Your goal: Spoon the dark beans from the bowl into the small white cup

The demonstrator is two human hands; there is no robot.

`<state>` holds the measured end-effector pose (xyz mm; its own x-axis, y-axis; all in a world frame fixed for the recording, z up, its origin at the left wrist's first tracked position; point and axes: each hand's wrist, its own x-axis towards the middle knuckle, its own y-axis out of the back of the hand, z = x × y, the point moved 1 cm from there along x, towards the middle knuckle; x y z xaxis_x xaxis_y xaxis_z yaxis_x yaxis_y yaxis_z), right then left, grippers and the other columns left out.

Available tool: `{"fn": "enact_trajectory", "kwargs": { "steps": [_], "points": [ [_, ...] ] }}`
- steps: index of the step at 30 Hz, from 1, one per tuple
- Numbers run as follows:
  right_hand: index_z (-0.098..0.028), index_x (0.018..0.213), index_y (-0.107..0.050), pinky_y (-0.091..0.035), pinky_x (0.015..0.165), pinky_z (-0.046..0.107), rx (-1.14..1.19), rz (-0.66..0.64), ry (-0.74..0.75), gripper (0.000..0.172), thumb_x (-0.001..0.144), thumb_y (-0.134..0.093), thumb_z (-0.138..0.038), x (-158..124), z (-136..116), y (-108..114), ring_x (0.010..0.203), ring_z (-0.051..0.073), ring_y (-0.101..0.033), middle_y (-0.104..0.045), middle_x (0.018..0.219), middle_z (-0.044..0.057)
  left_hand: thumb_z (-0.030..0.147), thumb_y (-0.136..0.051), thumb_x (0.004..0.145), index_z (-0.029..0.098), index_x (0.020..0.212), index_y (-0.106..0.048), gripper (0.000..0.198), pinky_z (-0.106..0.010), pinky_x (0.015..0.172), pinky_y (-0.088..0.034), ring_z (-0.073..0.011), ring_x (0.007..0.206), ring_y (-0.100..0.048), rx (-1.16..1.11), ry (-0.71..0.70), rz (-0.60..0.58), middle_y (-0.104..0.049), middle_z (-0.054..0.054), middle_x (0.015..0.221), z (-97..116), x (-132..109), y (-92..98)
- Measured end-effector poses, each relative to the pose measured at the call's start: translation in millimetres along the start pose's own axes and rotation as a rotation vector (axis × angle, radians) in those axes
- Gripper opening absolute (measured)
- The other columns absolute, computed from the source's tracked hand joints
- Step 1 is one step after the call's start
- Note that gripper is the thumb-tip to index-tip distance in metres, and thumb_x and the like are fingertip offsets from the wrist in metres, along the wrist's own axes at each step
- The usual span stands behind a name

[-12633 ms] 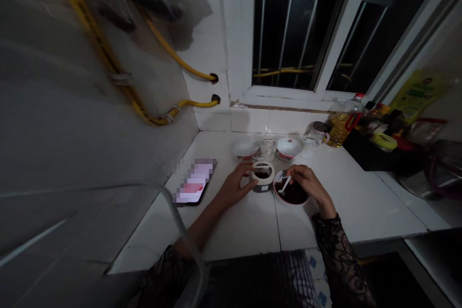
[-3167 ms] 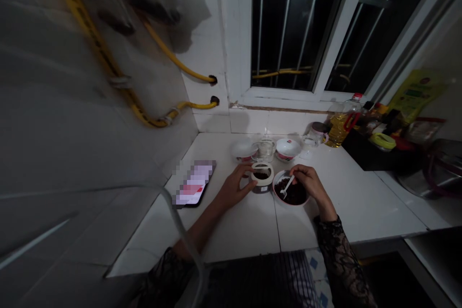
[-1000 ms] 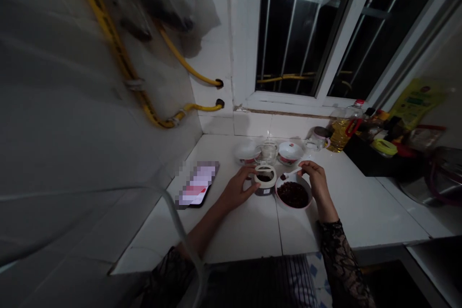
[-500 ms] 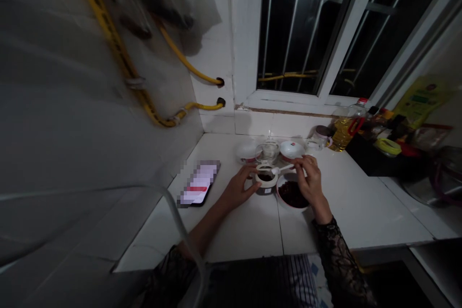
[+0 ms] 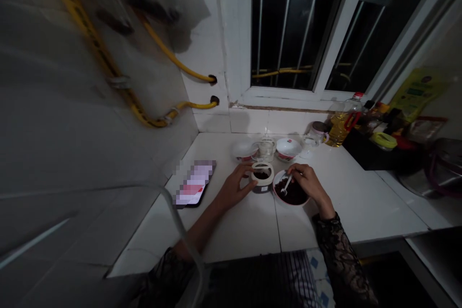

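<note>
gripping: left hand, one jar; right hand, one spoon over one filled bowl.

My sleeves are black, floral-patterned lace; the cloth at the bottom of the frame has blue diamonds on white beside dark stripes. Mid-frame, my spoon is white, the jar cream-topped, the bowl pink-rimmed around dark reddish-brown contents. My table is white. Upper left, a yellow pipe carries black markings.
</note>
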<state>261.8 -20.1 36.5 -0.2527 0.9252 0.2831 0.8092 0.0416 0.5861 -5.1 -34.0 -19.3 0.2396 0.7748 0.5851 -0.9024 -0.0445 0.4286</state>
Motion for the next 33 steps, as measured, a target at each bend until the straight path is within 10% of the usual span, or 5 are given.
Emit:
{"fn": "enact_trajectory", "kwargs": {
  "steps": [7,16,33],
  "points": [
    [-0.022,0.073,-0.066,-0.041,0.063,0.029,0.166,0.115,-0.127,0.017,0.077,-0.052,-0.031,-1,7,5,0.058,0.017,-0.056,-0.061,0.055,-0.002,0.035,-0.065,0.091,0.023,0.115,-0.059,0.027,-0.036,0.086,-0.061,-0.0261,0.122,-0.063,0.006,-0.019,0.005,-0.062,-0.012,0.13,-4,0,-1.3],
    [-0.023,0.076,-0.068,-0.043,0.081,0.035,-0.057,0.054,0.061,0.02,0.083,-0.051,-0.029,1,5,0,0.072,0.021,-0.06,-0.066,0.06,0.001,0.035,-0.064,0.092,0.023,0.114,-0.059,0.026,-0.035,0.085,-0.062,-0.0252,0.121,-0.063,0.013,-0.034,0.013,-0.063,-0.012,0.129,-2,0,-1.5],
    [-0.022,0.072,-0.065,-0.041,0.063,0.028,0.152,0.111,-0.132,0.018,0.073,-0.05,-0.031,1,14,4,0.058,0.017,-0.056,-0.061,0.055,-0.002,0.036,-0.064,0.092,0.023,0.114,-0.06,0.026,-0.036,0.085,-0.062,-0.0259,0.121,-0.063,0.007,-0.038,0.017,-0.063,-0.012,0.129,-5,0,-2.7]
  ]
}}
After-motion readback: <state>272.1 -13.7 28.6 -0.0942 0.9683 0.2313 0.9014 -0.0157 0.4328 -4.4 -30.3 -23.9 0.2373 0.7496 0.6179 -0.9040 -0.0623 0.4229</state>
